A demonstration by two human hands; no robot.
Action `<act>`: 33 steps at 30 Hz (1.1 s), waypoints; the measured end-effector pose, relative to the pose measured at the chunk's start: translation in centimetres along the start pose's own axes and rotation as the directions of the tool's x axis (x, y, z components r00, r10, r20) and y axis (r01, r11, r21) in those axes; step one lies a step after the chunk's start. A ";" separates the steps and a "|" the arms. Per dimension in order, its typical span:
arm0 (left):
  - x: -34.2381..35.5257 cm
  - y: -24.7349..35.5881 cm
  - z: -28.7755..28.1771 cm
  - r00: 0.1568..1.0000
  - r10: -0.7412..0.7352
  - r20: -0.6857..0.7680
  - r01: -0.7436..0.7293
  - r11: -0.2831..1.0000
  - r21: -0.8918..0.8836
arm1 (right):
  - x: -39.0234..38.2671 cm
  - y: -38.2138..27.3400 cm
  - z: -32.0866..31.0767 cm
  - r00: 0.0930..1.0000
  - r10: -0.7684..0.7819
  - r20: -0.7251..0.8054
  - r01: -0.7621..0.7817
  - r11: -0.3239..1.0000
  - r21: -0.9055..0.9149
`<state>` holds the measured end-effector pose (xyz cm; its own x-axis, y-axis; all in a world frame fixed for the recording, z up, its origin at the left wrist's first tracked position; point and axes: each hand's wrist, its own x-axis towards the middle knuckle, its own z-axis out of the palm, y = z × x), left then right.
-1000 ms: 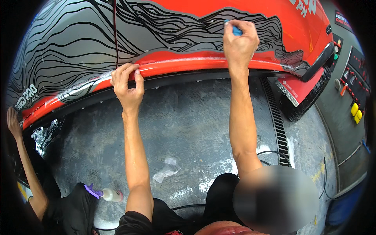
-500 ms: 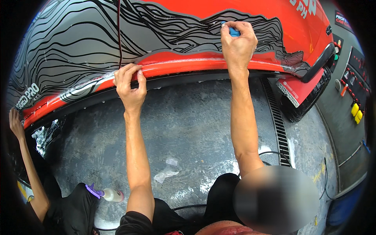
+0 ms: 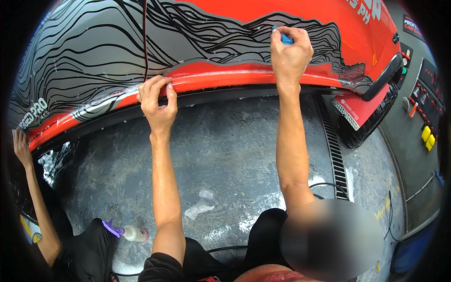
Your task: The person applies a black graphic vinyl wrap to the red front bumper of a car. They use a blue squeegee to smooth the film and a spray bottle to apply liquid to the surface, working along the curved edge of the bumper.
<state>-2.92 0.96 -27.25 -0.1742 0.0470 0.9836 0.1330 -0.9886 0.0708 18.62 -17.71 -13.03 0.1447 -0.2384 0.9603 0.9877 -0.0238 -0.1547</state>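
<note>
Along the lower side of a red car (image 3: 216,77) with a grey and black wavy-line graphic (image 3: 108,51), both my arms reach up from below. My right hand (image 3: 291,54) pinches a small blue piece (image 3: 287,40) that looks like detailing clay, pressed against the graphic; my fingers partly cover it. My left hand (image 3: 157,101) rests its bent fingertips on the red lower edge just beneath the door seam. Its thumb stands apart from the fingers, and nothing shows between them. Whitish wet streaks run along that edge.
At the far left, another person's hand (image 3: 22,146) touches the car's lower edge. A spray bottle (image 3: 135,233) with a purple trigger stands near that person's knee. A floor drain grate (image 3: 332,150), black hose (image 3: 391,211), front tyre (image 3: 371,120) and tool board (image 3: 425,89) lie rightward.
My right hand, with the blue clay piece, has shifted slightly right along the graphic. My left hand stays at the lower edge. The view itself has moved a little.
</note>
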 end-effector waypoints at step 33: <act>-0.2 -0.1 0.0 1.000 0.003 -0.013 -0.003 1.000 0.005 | -2.1 -2.2 1.0 0.987 -0.115 0.109 0.108 0.992 0.069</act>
<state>-2.89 1.04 -27.44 -0.1863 0.0417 0.9816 0.1383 -0.9880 0.0682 16.25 -16.23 -14.49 0.0357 -0.1270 0.9913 0.9993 0.0180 -0.0337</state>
